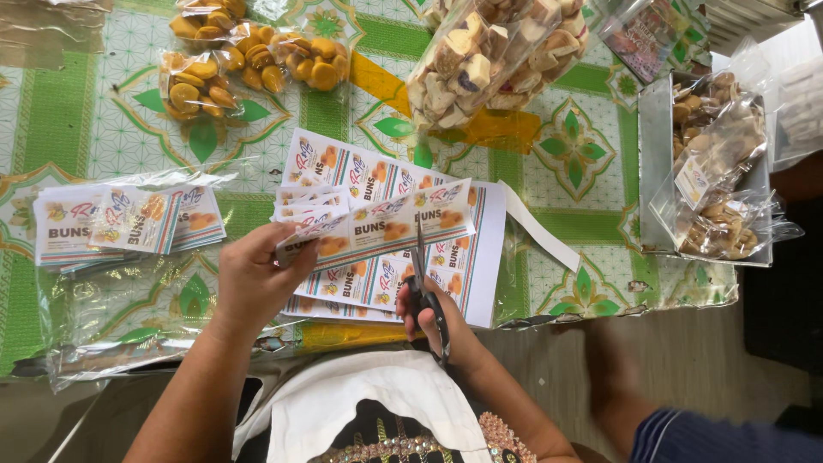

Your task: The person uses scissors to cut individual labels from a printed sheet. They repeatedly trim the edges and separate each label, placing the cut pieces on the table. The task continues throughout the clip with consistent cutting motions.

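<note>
Below the table edge a blurred limb in a dark striped sleeve (686, 433) is cut off by the frame. Much of the printed sheet (467, 283) is hidden under the strip of labels (377, 225) that the left hand (257, 279) pinches at its left end. Clenched on the scissors (426, 291), the right hand (433, 321) has the blades across the strip. Cut labels (120, 223) lie stacked left; clear bags of orange buns (249, 56) sit beyond
</note>
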